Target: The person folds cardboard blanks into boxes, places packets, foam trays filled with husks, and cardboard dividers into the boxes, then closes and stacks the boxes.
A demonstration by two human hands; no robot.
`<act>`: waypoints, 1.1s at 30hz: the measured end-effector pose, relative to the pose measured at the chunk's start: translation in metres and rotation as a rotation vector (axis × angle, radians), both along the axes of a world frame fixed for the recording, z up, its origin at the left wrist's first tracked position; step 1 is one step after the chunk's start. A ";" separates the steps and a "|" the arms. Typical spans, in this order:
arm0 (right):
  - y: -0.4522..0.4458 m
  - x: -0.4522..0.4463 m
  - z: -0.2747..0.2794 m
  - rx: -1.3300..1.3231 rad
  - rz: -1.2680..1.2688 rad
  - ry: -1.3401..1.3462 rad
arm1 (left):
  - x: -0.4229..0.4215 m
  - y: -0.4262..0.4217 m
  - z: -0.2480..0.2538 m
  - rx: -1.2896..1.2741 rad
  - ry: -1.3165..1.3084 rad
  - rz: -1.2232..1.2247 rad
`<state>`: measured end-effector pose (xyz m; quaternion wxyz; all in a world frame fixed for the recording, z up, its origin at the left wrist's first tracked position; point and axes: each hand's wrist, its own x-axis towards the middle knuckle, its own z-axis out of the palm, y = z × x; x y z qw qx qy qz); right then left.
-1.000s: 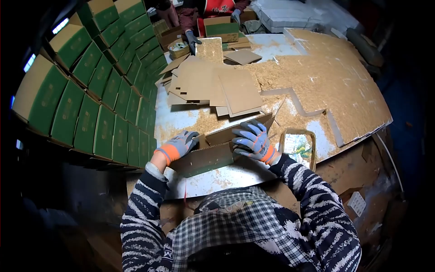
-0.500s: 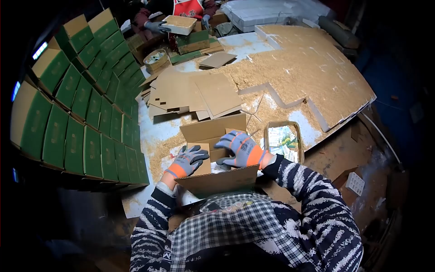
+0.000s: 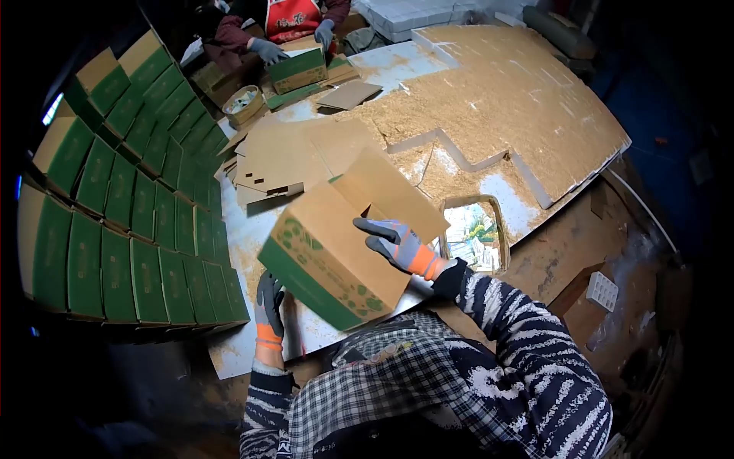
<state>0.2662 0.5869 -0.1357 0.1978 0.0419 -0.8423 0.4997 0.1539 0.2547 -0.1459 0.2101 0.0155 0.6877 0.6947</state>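
A brown and green cardboard box [image 3: 325, 249] is tilted in front of me, its printed green side facing left and towards me. One brown flap [image 3: 394, 187] stands out at its upper right. My right hand [image 3: 405, 249], in a grey and orange glove, holds the box at its right side, thumb and fingers resting on the brown cardboard. At the lower left corner, my left hand [image 3: 270, 306] supports the box, with its fingers partly hidden by it. The inside of the box is mostly hidden.
Stacked green boxes [image 3: 115, 245] line the left. Flat cardboard sheets [image 3: 287, 153] lie beyond my box. A basket of small packets [image 3: 501, 229] stands right, beside a sawdust-covered board [image 3: 520, 99]. Across the table, a person's gloved hands [image 3: 267, 51] are at another green box [image 3: 298, 70].
The box has been raised, turned and tilted, so its green side shows. My left hand has moved from inside it to its outer lower left. The other person's pale block has gone down into their box.
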 end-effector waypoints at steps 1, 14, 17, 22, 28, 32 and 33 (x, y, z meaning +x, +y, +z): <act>-0.018 -0.004 -0.013 -0.306 -0.104 -0.026 | 0.001 0.003 0.026 -0.109 0.151 -0.155; 0.158 0.001 -0.096 -0.296 -0.594 -0.374 | 0.022 0.074 0.037 -0.677 0.510 -0.914; 0.295 -0.002 -0.128 -0.205 -1.268 -0.342 | 0.022 0.077 0.029 -0.601 0.531 -1.136; 0.353 -0.033 -0.157 -0.288 -1.373 -0.968 | 0.016 0.083 0.016 -0.561 0.699 -1.183; 0.342 -0.059 -0.155 -0.546 -1.477 -0.324 | 0.046 0.097 0.037 -0.786 0.838 0.003; 0.330 -0.034 -0.131 -0.339 -1.473 -0.075 | 0.045 0.063 -0.015 -0.648 0.515 0.159; 0.324 -0.015 -0.117 -0.715 -1.292 0.131 | 0.044 0.057 -0.024 -0.360 0.331 0.140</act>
